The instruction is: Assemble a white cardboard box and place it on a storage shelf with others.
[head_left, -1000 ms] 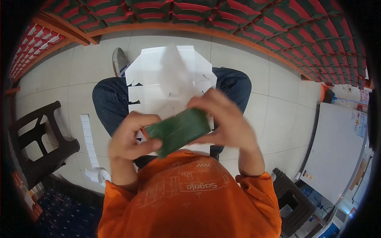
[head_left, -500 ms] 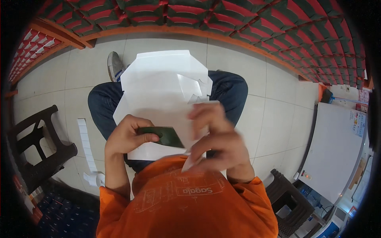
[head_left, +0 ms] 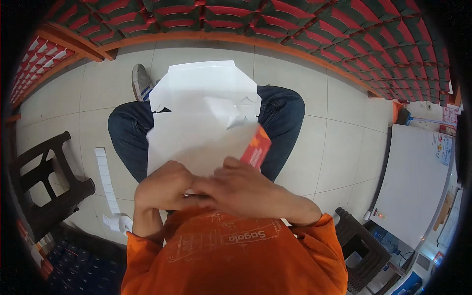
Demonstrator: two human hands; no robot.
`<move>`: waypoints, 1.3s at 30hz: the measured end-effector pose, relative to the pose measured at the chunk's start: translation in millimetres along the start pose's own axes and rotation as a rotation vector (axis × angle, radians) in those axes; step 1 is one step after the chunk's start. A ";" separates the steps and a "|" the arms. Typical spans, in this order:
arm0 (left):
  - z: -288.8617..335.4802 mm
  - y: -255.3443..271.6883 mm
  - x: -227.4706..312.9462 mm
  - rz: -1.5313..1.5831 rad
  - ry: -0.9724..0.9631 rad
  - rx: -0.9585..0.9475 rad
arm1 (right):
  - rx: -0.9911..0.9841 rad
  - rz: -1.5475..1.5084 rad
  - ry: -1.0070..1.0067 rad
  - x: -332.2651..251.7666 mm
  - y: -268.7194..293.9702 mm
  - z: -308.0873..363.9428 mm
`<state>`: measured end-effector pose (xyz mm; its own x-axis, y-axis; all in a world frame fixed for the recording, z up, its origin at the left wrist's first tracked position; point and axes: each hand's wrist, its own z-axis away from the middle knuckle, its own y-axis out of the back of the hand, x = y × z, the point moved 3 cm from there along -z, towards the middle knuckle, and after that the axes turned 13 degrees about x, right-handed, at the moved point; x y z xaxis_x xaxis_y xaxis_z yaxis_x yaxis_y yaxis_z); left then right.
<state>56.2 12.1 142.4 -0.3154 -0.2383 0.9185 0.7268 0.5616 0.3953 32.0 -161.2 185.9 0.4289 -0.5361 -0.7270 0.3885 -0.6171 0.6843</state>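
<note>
A flat, die-cut white cardboard box sheet [head_left: 196, 132] lies across my lap with cut corners. Near its right slots is a glossy pale patch [head_left: 221, 109]. A red and orange printed side [head_left: 256, 147] of the card tilts up beyond my right hand. My left hand [head_left: 164, 186] is closed at the card's near edge, by my shirt. Over its fingertips, my right hand [head_left: 241, 189] is closed too, its fingers bent. Both hands meet there and cover whatever is between them. The green flat piece cannot be seen.
On the tiled floor at left, a strip of white labels [head_left: 104, 172] trails from a roll [head_left: 118, 223]. A dark plastic stool [head_left: 51, 182] stands farther left; stacked stools [head_left: 361, 241] are at lower right. A white-topped table [head_left: 413, 182] stands right; red-and-black racks [head_left: 275, 22] line the far side.
My right hand has come down and left to meet my left hand. The green piece has gone from sight. The card's right side has lifted, showing its red print.
</note>
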 end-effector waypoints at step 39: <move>5.7 14.0 26.8 0.561 0.441 1.107 | 0.529 -0.053 0.316 20.2 10.7 -48.4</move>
<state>54.4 18.1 172.5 0.2408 0.1195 0.9632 -0.2543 0.9655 -0.0562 84.3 -150.7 181.3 0.6723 -0.3507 -0.6520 -0.0068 -0.8836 0.4682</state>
